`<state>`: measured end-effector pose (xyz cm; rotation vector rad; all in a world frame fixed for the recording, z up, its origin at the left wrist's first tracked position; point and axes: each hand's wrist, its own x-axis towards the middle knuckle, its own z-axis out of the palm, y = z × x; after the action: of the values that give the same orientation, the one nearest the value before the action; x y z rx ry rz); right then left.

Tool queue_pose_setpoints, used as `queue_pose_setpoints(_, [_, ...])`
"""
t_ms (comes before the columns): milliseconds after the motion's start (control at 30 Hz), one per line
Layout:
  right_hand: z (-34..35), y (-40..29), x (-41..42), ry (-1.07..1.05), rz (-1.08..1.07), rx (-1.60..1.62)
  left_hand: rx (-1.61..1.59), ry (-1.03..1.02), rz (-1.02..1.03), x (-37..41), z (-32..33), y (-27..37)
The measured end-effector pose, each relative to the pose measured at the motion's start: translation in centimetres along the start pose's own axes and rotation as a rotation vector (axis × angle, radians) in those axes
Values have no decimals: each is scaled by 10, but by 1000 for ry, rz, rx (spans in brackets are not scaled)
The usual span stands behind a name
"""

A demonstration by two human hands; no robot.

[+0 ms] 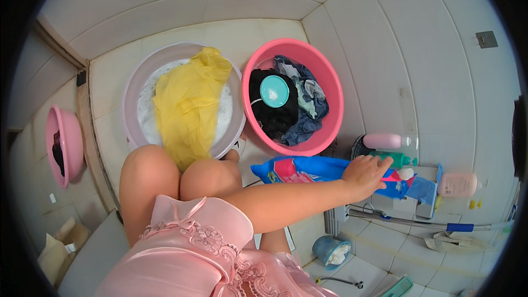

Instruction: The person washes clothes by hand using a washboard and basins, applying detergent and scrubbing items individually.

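Observation:
My right hand (368, 175) reaches out to the right over a blue plastic bag (326, 165) with pink printing. Its fingers close on the handle of a small pink scoop (388, 179), which carries a white heap, apparently powder, by the bag's end. My left hand is out of view. Before my knees, a pale lilac basin (131, 103) holds foamy water. A yellow cloth (187, 99) lies across it and hangs over the near rim towards my knees. Beside it, a pink basin (337, 99) contains black fabric (274, 121) and blue denim (303, 130). A turquoise round dish (275, 90) with some white powder rests on the black fabric.
A pink bottle (383, 141), a green pump bottle (392, 159) and a peach bottle (458, 185) stand at the right wall. Behind the arm are a metal pole (420, 223) and a blue waste basket (326, 251). Another pink basin (74, 148) sits beyond the door frame (88, 132).

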<state>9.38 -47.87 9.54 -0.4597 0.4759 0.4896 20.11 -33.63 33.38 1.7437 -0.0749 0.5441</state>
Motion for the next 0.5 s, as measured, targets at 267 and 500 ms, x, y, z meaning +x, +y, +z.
queue_pose_setpoints(267, [39,-53,-15,-163,-97,-189,-318,228,-29,30,-32,-6])
queue_pose_setpoints(500, [81,-85,-33,70,-616,-747,-339,440,-355,66,-46,-88])
